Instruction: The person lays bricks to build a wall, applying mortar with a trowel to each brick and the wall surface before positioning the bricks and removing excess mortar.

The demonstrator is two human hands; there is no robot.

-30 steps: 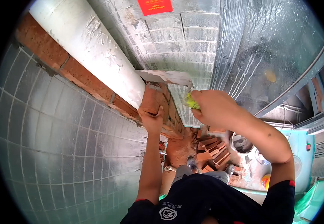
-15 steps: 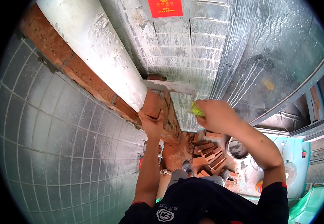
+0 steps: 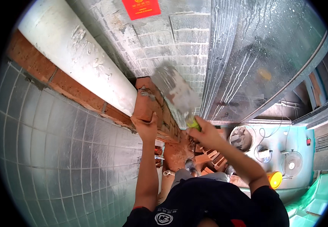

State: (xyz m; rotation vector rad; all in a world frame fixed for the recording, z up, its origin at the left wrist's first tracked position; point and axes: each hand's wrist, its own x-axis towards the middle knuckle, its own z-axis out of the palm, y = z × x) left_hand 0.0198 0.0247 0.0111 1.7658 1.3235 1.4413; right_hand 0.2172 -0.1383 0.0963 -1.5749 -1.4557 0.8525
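One red brick [image 3: 145, 106] is clamped by the left hand [image 3: 145, 127], seemingly mid-laying; a broad-bladed trowel [image 3: 178, 92] by the right hand [image 3: 206, 133]; steady alignment seems needed.

Pipe [image 3: 79, 56] runs btwn brick row [image 3: 71, 89] (its L) & back wall [image 3: 156, 50]. L grip [image 3: 146, 128] on brick [image 3: 145, 108] atop brick wall [image 3: 167, 118], nr pipe. Trowel [image 3: 177, 90] in R grip [image 3: 205, 132], R of brick, before back wall. Brick pile [image 3: 201, 158] below R grip; bucket [image 3: 253, 137] R of pile, fan [image 3: 292, 165] farther R.
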